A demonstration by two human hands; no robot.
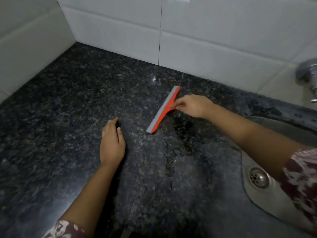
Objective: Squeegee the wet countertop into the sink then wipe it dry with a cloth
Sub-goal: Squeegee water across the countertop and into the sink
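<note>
Red plastic forms the body of the squeegee [164, 109], and its short handle is pinched between the thumb and curled fingers of the right hand [193, 105]. Its long, straight grey rubber blade is laid on the countertop [68, 100], near the white glossy tiles [205, 31]. The left hand [112, 143] is rested on the stone with fingers loosely bent, and nothing is seen to be held in it. The counter is of dark speckled granite, with a thin, irregular water film [171, 160] on it. A rounded steel sink [260, 201] is set at the right.

left sleeve [65, 229] — maroon, pale floral print | right sleeve [301, 179] — same print
</note>
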